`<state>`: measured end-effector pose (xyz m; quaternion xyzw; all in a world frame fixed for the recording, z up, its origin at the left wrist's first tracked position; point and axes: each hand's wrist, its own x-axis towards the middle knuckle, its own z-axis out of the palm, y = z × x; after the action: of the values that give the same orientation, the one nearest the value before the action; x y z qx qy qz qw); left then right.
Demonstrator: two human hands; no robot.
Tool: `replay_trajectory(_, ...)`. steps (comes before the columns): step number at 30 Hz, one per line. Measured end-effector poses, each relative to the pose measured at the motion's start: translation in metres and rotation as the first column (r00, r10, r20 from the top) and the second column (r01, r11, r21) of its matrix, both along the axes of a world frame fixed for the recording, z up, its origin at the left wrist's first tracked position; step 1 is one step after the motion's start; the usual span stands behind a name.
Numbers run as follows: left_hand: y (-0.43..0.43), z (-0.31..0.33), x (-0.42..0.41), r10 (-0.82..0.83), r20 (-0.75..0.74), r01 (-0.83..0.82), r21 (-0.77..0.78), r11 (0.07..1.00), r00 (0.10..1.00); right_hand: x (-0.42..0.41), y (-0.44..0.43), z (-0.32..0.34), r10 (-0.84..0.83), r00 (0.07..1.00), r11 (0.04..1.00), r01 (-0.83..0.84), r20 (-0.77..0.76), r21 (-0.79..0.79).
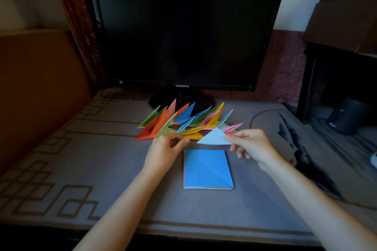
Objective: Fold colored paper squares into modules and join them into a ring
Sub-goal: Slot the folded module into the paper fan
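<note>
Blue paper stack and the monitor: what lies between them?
Head view: a pile of folded colored modules, and nearer, the light blue triangle pinched by the right hand.

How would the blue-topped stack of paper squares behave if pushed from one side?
The blue-topped stack of paper squares shows separate sheet edges, so it would probably fan apart. Its creased top sheet looks thin and may lift.

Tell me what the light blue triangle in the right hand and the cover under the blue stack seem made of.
The light blue triangle: thin matte paper, crisp folded edges, pinched by the right hand. The cover: probably woven cloth, dull grey with brown line pattern; weave not visible.
</note>
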<state>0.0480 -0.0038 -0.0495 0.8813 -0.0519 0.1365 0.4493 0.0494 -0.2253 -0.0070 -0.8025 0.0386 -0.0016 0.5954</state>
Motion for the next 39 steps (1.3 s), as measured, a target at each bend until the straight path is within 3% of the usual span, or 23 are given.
replay_trajectory(6, 0.0, 0.007, -0.006, -0.113, -0.074, 0.113, 0.004, 0.994, 0.991, 0.024, 0.025, -0.01, -0.052, 0.999, 0.994, 0.053, 0.013, -0.1)
replay_trajectory(9, 0.002, 0.007, -0.005, -0.171, -0.12, 0.174, 0.016, 0.985, 0.978, 0.034, 0.037, -0.017, -0.068, 0.991, 0.95, 0.1, 0.118, -0.296)
replay_trajectory(13, 0.004, 0.005, -0.002, -0.217, -0.107, 0.228, 0.1, 0.969, 0.97, 0.034, 0.046, -0.019, -0.012, 0.965, 0.651, 0.206, 0.262, -0.731)
replay_trajectory(16, 0.004, 0.003, -0.002, -0.207, -0.098, 0.218, 0.106, 0.97, 0.973, 0.031, 0.049, -0.016, 0.038, 0.943, 0.542, 0.259, 0.331, -0.8)
replay_trajectory(21, 0.003, 0.003, -0.002, -0.199, -0.082, 0.207, 0.101, 0.973, 0.976, 0.018, 0.036, -0.009, -0.024, 0.892, 0.649, 0.358, 0.451, -0.672)
replay_trajectory(25, 0.003, 0.003, -0.002, -0.206, -0.069, 0.212, 0.105, 0.972, 0.976, 0.006, 0.023, -0.011, 0.099, 0.91, 0.742, 0.203, 0.403, -0.639)
replay_trajectory(27, 0.003, 0.003, -0.002, -0.205, -0.057, 0.211, 0.109, 0.971, 0.977, 0.002, 0.02, -0.015, 0.228, 0.913, 0.749, 0.059, 0.34, -0.66)
replay_trajectory(29, 0.003, 0.003, -0.002, -0.209, -0.05, 0.214, 0.112, 0.97, 0.977, -0.001, 0.018, -0.021, 0.334, 0.905, 0.697, -0.048, 0.265, -0.716)
replay_trajectory(32, 0.004, 0.004, -0.003, -0.217, -0.048, 0.221, 0.11, 0.969, 0.975, -0.002, 0.015, -0.027, 0.383, 0.901, 0.643, -0.1, 0.206, -0.759)
replay_trajectory(39, 0.003, 0.002, -0.003, -0.215, -0.046, 0.217, 0.064, 0.974, 0.976, 0.0, 0.015, -0.032, 0.338, 0.882, 0.775, -0.062, 0.329, -0.629)
